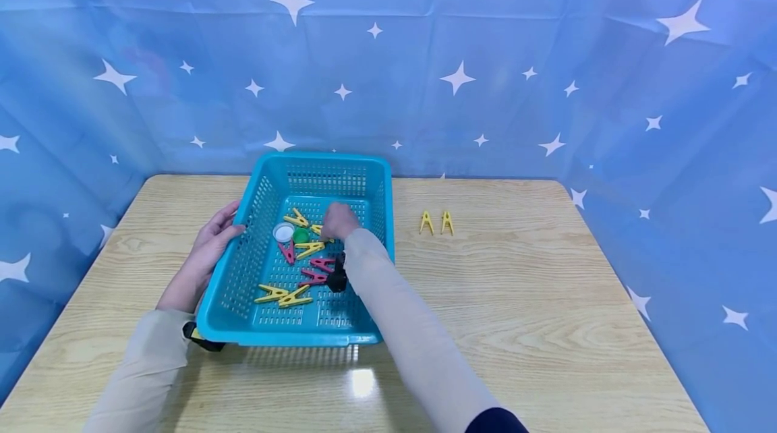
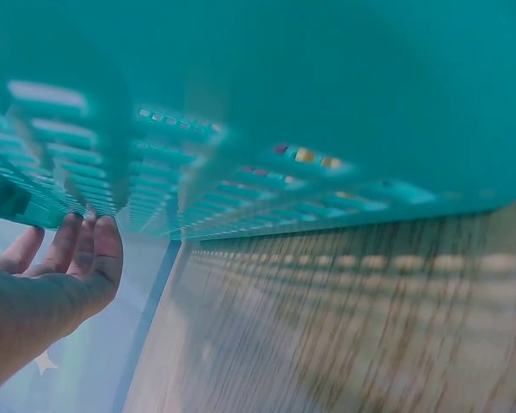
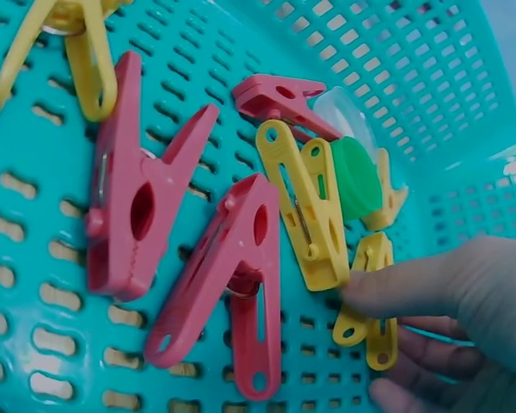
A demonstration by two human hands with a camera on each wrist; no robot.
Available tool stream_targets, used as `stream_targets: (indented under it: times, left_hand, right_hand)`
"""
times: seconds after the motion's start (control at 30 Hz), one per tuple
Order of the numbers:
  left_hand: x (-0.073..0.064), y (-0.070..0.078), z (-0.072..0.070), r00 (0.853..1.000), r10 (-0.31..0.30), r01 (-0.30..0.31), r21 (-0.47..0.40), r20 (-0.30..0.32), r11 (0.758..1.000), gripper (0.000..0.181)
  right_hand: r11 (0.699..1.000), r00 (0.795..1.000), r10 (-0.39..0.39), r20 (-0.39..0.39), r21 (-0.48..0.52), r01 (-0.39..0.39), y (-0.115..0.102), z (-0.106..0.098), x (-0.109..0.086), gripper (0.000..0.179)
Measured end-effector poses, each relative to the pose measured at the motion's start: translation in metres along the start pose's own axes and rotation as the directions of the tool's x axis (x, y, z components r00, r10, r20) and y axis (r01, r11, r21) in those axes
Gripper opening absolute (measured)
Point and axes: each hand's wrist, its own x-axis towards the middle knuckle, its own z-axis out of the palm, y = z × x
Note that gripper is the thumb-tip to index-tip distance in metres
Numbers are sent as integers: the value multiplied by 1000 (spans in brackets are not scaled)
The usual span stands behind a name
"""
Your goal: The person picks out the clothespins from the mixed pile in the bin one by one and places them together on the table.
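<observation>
A blue-green plastic basket (image 1: 218, 264) stands on the table, holding several yellow and red clothespins, a green cap (image 1: 301, 236) and a whitish round lid (image 1: 282, 232). My left hand (image 1: 209, 244) holds the basket's left side, its thumb at the rim; the left wrist view shows the fingers (image 2: 107, 249) against the outer wall. Inside the basket, my right hand (image 3: 464, 310) pinches a yellow clothespin (image 3: 377, 254) near the floor, the thumb in front and other fingers partly hidden behind. Beside it lie another yellow clothespin (image 3: 305, 206) and a red clothespin (image 3: 232, 284).
Two yellow clothespins (image 1: 427, 222) lie apart on the wooden table (image 1: 516, 298), right of the basket. Two more yellow clothespins (image 1: 294, 296) rest near the basket's front. A blue curtain (image 1: 388, 82) with white stars hangs behind and at the sides.
</observation>
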Motion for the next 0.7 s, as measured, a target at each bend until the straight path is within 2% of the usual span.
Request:
stream_targets:
  times: [0.13,0.27,0.43,0.53,0.7]
  left_hand:
    - [0,0,0,1000,-2,2,1,0,1000,60]
    - [1,0,0,1000,6,-6,-8,-1,1000,60]
    - [1,-1,0,1000,9,-9,-14,3,1000,60]
    - [1,-1,0,1000,7,-7,-10,8,1000,60]
    - [0,-1,-1,1000,1,-1,-6,7,1000,60]
  right_hand:
    - [1000,1000,7,-7,-7,-7,1,1,3,43]
    - [999,1000,0,-21,35,1,0,0,6,50]
    - [996,998,-31,-52,78,35,-5,-6,4,51]
    - [993,993,-66,-102,89,76,-9,-11,-2,42]
    - [988,977,-125,-172,72,139,-14,-19,-12,11]
